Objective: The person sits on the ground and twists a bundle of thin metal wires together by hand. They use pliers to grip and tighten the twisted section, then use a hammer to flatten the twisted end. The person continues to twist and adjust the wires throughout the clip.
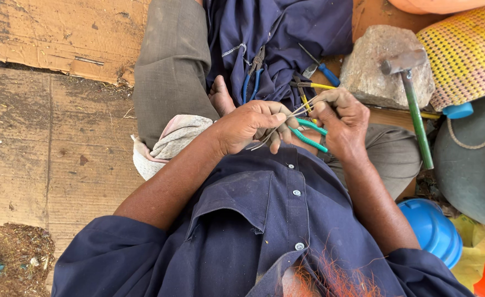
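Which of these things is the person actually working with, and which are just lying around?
In use:
left hand
right hand
green-handled pliers
thin wires

Lying about:
hammer
stone
blue-handled pliers
yellow-handled tool
blue helmet

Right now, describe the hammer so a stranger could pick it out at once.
Start at the big grey stone on the right, past the person's right hand. The hammer leans on it, metal head on top of the stone, handle running down toward the blue helmet. Its long green handle sets it apart from the small green-handled pliers in the hands.

Pliers (308,135) green-handled; hammer (415,118) handle green; shirt (264,220) navy.
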